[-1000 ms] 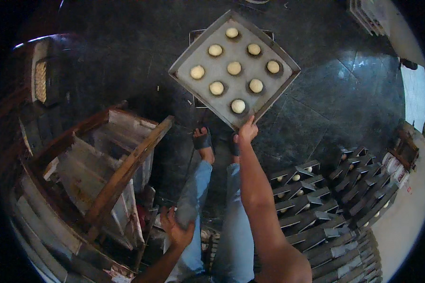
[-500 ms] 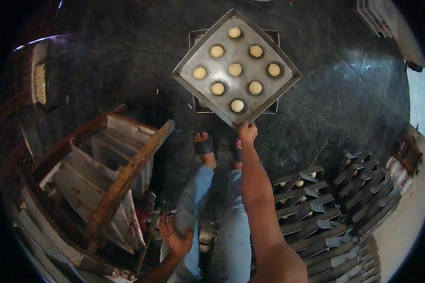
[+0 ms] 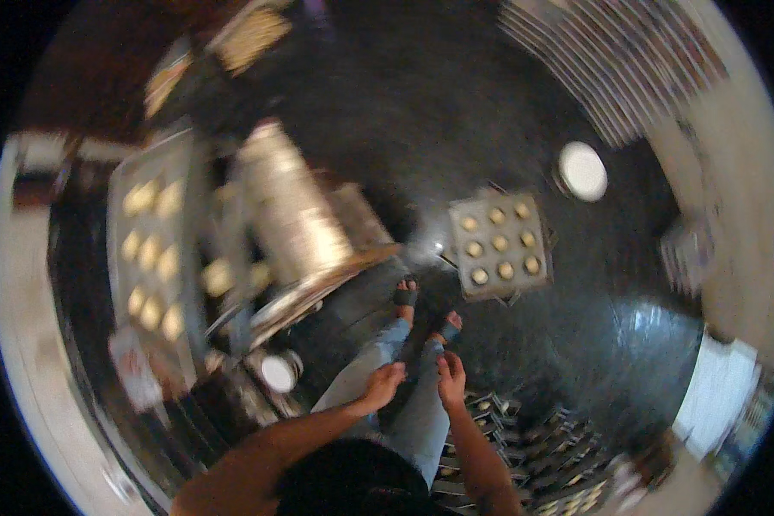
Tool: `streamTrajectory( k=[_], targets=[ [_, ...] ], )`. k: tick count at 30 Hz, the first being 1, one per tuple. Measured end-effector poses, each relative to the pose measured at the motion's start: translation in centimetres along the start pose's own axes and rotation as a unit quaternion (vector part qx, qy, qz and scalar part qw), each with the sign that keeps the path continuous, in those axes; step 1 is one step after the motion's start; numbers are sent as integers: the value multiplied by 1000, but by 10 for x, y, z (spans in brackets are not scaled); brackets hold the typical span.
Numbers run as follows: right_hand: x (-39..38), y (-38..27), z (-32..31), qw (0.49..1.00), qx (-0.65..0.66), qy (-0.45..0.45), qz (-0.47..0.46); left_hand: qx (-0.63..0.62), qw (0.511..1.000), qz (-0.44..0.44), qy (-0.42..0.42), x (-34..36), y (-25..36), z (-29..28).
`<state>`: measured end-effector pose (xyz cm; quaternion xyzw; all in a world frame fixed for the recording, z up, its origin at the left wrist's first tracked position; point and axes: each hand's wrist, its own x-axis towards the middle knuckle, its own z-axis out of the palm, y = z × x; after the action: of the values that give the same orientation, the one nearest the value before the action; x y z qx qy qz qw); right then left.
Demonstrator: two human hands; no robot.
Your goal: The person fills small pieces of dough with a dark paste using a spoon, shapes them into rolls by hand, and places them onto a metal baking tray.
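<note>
My left hand (image 3: 382, 386) hangs over my left thigh, its fingers loosely curled and apparently empty. Beside it, above my right leg, my right hand (image 3: 451, 379) is half open with nothing seen in it. Ahead and to the right, a square metal baking tray (image 3: 490, 261) lies on the floor, on top of another tray whose corners stick out. Round pale dough balls (image 3: 500, 243) sit on it in three rows of three. Neither hand touches the tray. Motion blur smears the left side.
On the left, a large blurred tray (image 3: 157, 155) carries several dough balls beside a bright slanted metal surface (image 3: 292, 206). White round lids or buckets stand at the right (image 3: 583, 172) and lower left (image 3: 278, 374). Stacked trays (image 3: 568, 443) fill the lower right.
My right hand has let go of the tray corner and drawn back towards my body. My view has swung left, and the tray now sits squarer on the one below it.
</note>
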<state>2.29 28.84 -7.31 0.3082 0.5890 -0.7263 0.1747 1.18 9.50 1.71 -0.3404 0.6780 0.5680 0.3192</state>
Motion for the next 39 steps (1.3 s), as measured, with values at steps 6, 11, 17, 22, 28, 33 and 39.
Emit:
streamTrajectory(
  k=[6, 11, 17, 22, 28, 33, 39],
  targets=[
    [-42, -193, 111, 957, -143, -80, -240, -292, 915, 184, -209, -75, 136, -11],
    [-77, -296, 277, 939, -149, -144, -273, -269, 912, 295, -92, -124, 191, -204],
    [-128, -343, 483, 690, -481, -290, -457, -337, 864, 370, 61, -195, 134, -398],
    [-138, -340, 555, 594, -681, -197, -379, -373, 838, 363, 166, -210, 117, -469],
    [-231, -286, 573, 894, -226, -299, -244, -363, 745, 440, 345, -198, 161, -468],
    [-288, -248, 558, 827, -156, -317, -436, -207, 714, 450, 496, -215, 155, -446],
    [-303, -211, 549, 928, -156, -339, 17, -318, 839, 366, 248, -240, 52, -449]
  ],
)
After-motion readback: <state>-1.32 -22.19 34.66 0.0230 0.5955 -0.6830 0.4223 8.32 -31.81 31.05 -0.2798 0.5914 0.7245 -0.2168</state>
